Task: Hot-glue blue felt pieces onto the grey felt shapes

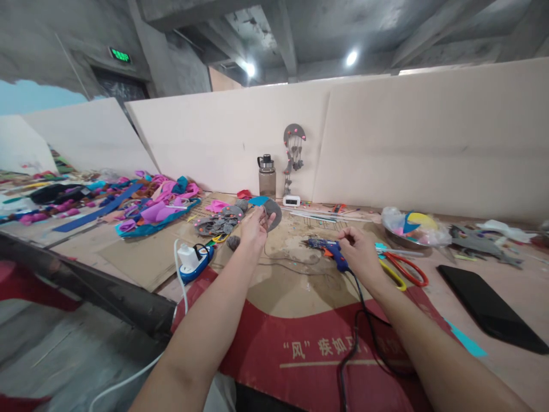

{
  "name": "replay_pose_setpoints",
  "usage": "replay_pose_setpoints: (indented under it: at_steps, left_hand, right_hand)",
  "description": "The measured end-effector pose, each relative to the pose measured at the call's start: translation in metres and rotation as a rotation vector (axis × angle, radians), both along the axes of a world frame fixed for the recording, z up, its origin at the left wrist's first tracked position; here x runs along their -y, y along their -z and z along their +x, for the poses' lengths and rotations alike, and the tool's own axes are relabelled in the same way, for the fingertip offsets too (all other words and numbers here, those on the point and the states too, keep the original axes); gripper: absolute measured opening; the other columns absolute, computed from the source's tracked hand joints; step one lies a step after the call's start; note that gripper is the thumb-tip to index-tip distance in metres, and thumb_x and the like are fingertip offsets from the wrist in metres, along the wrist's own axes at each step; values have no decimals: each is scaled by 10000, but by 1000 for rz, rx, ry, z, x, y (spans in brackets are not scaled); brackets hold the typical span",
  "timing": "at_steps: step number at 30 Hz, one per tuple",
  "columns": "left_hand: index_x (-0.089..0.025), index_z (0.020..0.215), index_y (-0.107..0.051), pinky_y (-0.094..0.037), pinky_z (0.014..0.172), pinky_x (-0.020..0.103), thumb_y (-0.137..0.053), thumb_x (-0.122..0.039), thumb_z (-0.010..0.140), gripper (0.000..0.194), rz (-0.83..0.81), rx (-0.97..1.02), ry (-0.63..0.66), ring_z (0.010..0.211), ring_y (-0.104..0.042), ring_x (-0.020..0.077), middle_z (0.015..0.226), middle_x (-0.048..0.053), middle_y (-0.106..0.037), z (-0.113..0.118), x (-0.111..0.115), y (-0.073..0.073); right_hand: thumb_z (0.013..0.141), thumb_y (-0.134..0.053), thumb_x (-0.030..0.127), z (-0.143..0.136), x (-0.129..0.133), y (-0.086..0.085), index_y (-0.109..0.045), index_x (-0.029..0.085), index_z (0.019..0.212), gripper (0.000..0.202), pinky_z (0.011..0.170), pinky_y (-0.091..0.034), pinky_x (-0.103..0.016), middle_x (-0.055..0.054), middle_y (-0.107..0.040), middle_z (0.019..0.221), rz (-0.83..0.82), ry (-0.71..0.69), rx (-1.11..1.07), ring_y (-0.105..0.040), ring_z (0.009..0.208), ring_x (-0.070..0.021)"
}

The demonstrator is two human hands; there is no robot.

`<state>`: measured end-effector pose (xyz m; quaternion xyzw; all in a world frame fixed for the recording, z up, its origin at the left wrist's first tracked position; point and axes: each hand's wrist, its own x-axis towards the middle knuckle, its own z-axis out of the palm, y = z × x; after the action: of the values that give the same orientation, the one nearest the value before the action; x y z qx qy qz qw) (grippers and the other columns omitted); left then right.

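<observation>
My left hand [255,229] is closed around the edge of a rounded grey felt piece [273,214], raised over the cardboard. A bit of blue felt [258,201] shows just behind the fingers. My right hand [357,250] has its thumb and forefinger pinched together; anything between them is too small to make out. Right beside that hand is a blue glue gun [326,246] with an orange trigger, its nozzle pointing left. Dark grey yarn [291,268] trails across the cardboard between my hands. A grey yarn ball [233,242] sits left of my left wrist.
Scissors [407,269] and a black phone [489,306] lie at right, near a metal bowl [407,242]. A blue power strip [196,266], grey felt pieces [221,222] and colourful felt scraps [158,209] are left. A bottle [267,180] and crescent hanging ornament [294,134] stand behind.
</observation>
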<state>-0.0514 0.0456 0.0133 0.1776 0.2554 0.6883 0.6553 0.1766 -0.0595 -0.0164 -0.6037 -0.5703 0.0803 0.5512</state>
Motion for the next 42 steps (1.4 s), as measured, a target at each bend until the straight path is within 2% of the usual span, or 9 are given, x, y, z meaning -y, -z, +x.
replay_pose_setpoints:
  at_steps: [6,13,17,21,25,33,39,42]
  left_hand:
    - [-115,708,-627,-595,867,317,-584,-55,890,196,6,-27,31,611,-636,73,662,15,-663,3,2,1]
    - [-119,736,-632,-595,855,318,-618,-66,870,145,0,-31,45,611,-643,84,654,17,-662,3,0,4]
    - [-117,740,-632,-595,853,317,-617,-72,872,140,10,-37,47,618,-648,85,652,17,-664,4,0,4]
    - [-113,717,-628,-595,846,319,-578,-65,896,191,32,-54,48,624,-653,88,672,30,-676,5,1,3]
    - [-113,720,-632,-593,856,334,-584,-60,892,187,31,-56,51,630,-654,91,681,29,-676,5,1,4]
    - [-124,773,-650,-593,857,314,-620,-82,876,114,25,-58,76,664,-671,94,713,30,-696,5,0,6]
    - [-112,745,-644,-603,838,310,-611,-73,879,143,30,-55,78,656,-665,91,712,36,-692,6,1,6]
    - [-114,748,-643,-602,840,315,-621,-80,875,134,25,-52,79,662,-664,93,712,34,-687,6,1,6]
  right_hand:
    - [703,-474,232,-3,5,-6,-597,218,612,153,672,-360,-317,-17,-548,698,36,-1,75,-495,708,-184]
    - [714,-478,255,-6,10,-14,-676,228,606,228,752,-413,-341,-37,-572,755,48,-2,35,-537,773,-202]
    - [727,-503,283,-4,6,-12,-714,223,703,221,772,-431,-329,-39,-630,833,21,-56,-88,-553,827,-199]
    - [722,-593,339,-6,3,-8,-704,221,827,193,633,-415,-287,-3,-581,741,-61,-209,-393,-507,676,-148]
    - [627,-736,379,-11,2,-11,-640,235,843,277,569,-422,-264,18,-557,744,-26,-303,-628,-478,612,-113]
    - [574,-795,325,-13,3,-14,-591,249,814,324,611,-473,-258,40,-506,774,32,-363,-745,-472,625,-93]
    - [643,-805,328,-12,4,-11,-634,242,854,285,665,-511,-266,10,-580,862,-36,-441,-780,-528,686,-100]
    - [626,-811,328,-11,3,-9,-625,248,842,296,637,-517,-284,10,-583,823,-32,-428,-768,-536,665,-115]
